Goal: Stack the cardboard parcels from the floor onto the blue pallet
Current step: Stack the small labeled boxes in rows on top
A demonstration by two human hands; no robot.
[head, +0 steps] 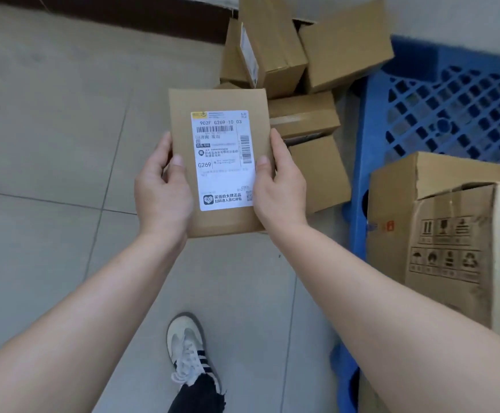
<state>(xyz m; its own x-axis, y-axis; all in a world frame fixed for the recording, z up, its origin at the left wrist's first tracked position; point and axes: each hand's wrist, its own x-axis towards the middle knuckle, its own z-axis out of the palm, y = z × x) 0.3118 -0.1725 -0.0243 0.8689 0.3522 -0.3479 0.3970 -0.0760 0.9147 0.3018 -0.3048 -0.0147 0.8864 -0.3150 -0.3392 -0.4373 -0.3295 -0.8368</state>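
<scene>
The left grip (162,189) and right grip (278,186) clasp the labelled flat parcel (224,162) by its side edges, above the tiled floor (49,129), left of the blue pallet (451,108).

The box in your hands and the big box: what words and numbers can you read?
"902F G269 10 03": top of the white label on the held parcel.
"G269": label's lower left.
"买低价大牌正品 扫码进入百亿补贴": label's foot.
Remaining label print: too small.
Big box: pictograms only, captions blurred.

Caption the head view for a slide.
Left hand and right hand grip a labelled parcel beside the blue pallet bearing a large box.
</scene>
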